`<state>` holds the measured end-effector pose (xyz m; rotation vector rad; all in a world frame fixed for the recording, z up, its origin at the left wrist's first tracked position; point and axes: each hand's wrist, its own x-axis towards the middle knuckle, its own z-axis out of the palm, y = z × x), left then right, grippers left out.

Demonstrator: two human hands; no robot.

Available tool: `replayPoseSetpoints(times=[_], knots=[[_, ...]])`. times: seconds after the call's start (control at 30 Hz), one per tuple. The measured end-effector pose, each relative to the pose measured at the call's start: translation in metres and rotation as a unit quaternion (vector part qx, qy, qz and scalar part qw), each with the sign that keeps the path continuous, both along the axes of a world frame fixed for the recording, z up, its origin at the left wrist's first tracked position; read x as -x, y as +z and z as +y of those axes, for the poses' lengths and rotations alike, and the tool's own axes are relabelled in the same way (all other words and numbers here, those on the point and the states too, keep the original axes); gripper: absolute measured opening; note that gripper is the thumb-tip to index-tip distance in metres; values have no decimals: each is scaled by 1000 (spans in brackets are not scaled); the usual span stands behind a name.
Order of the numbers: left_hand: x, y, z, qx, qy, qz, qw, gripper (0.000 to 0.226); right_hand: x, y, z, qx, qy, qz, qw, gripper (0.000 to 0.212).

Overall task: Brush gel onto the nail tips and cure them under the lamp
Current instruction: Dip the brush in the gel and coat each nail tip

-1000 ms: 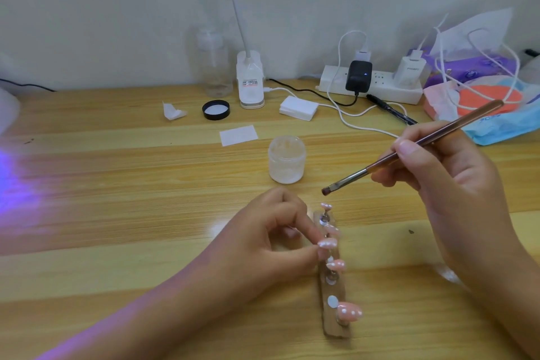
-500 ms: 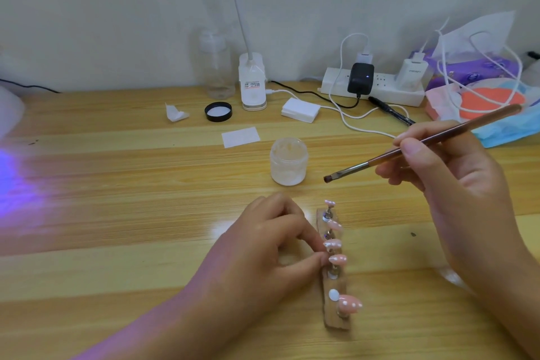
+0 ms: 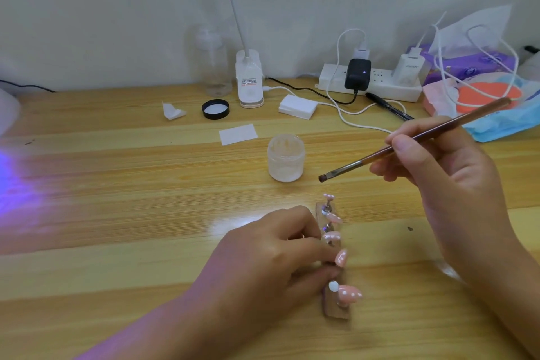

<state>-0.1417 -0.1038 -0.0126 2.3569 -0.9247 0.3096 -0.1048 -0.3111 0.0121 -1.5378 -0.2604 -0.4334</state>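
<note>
The left hand (image 3: pixel 271 257) pinches one pink nail tip (image 3: pixel 340 258) on its holder (image 3: pixel 336 311), near the tabletop's (image 3: pixel 122 193) front edge. The right hand (image 3: pixel 444 175) grips the brush (image 3: pixel 409 147), lifted beside the gel jar (image 3: pixel 286 159). It looks like painting time: next, a gentle, steady stroke on the tip.

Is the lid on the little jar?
No, the little jar stands open at the top, and a black lid lies apart from it farther back on the table.

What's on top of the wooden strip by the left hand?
Five pink nail tips in a row on the wooden strip, on small stands, plus a white dot. The left hand pinches one tip, its fingers covering that stand and strip.
</note>
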Motion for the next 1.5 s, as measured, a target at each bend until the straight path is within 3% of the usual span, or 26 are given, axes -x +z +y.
replayPoseSetpoints(times=[0.07, 0.17, 0.27, 0.33, 0.43, 0.63, 0.8, 0.93, 1.3, 1.5], knots=[[2, 0, -2, 29, 0, -27, 999, 10, 0, -1, -1, 1, 1, -8, 1000, 12], [-1, 5, -1, 176, 3, 70, 982, 10, 0, -2, -3, 15, -1, -27, 1000, 10], [-11, 9, 6, 354, 34, 201, 913, 13, -1, -4, -4, 23, -1, -49, 999, 8], [-20, 7, 11, 419, 75, 270, 864, 19, -2, -5, -3, 31, -6, -56, 998, 10], [-31, 3, 15, 474, 113, 327, 810, 21, -1, -6, 0, 45, -8, -58, 997, 11], [-44, 2, 11, 548, 92, 353, 753, 8, 2, -7, 3, 76, 1, -59, 995, 18], [-48, 2, 11, 570, 60, 417, 705, 21, 4, -8, 4, 125, 9, -66, 990, 19], [-48, 3, 13, 555, 36, 441, 705, 7, 5, -8, 6, 151, 21, -70, 986, 19], [-42, -3, 9, 464, -8, 383, 799, 6, 0, -20, 10, 297, 36, -40, 953, 20], [-41, -3, 9, 459, -2, 374, 806, 8, 0, -14, 6, 248, 28, -18, 968, 20]])
